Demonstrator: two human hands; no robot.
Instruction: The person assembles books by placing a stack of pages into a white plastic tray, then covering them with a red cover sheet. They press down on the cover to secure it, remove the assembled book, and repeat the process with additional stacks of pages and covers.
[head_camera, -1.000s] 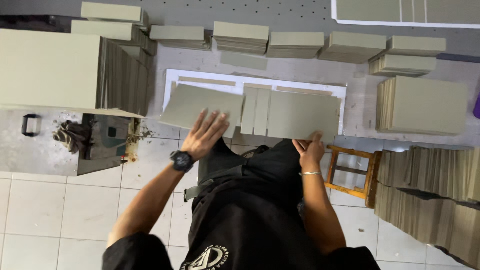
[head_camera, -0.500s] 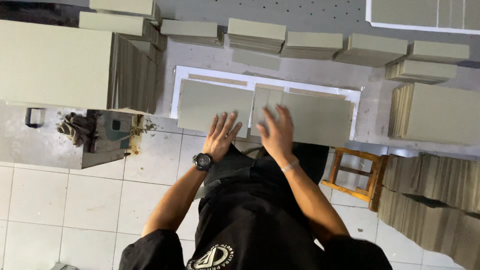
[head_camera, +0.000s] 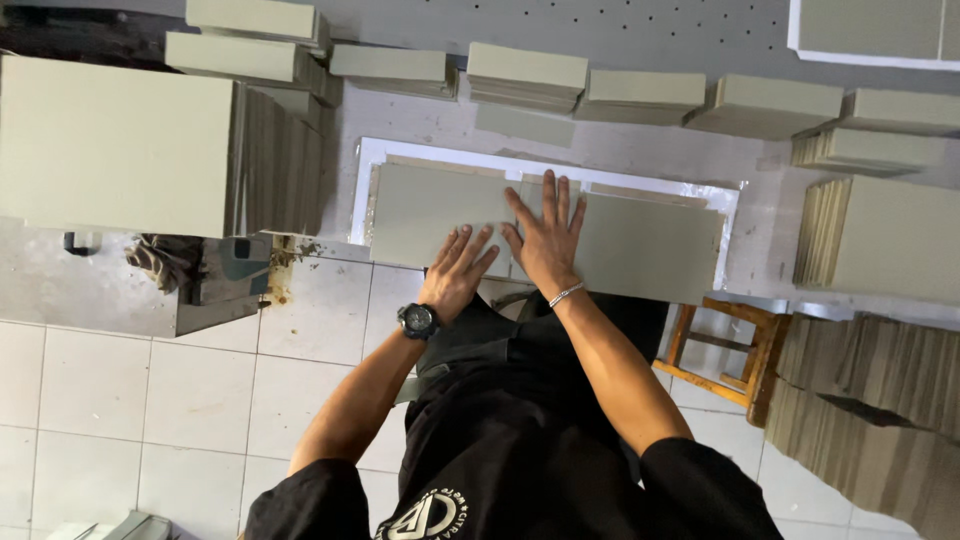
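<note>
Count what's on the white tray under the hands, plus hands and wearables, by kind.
Grey-green boards on the white tray, as far as visible: 2
Hands flat on boards, left hand and right hand: 2
Wristwatch: 1
Bracelet: 1
Total: 6

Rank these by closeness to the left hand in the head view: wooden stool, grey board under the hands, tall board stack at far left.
1. Grey board: the left hand lies flat on its near edge, beside the right hand.
2. Wooden stool: lower right, past the right arm.
3. Tall board stack: far left, farthest; its near edge is closer than its middle, so nearly level with the stool.
</note>
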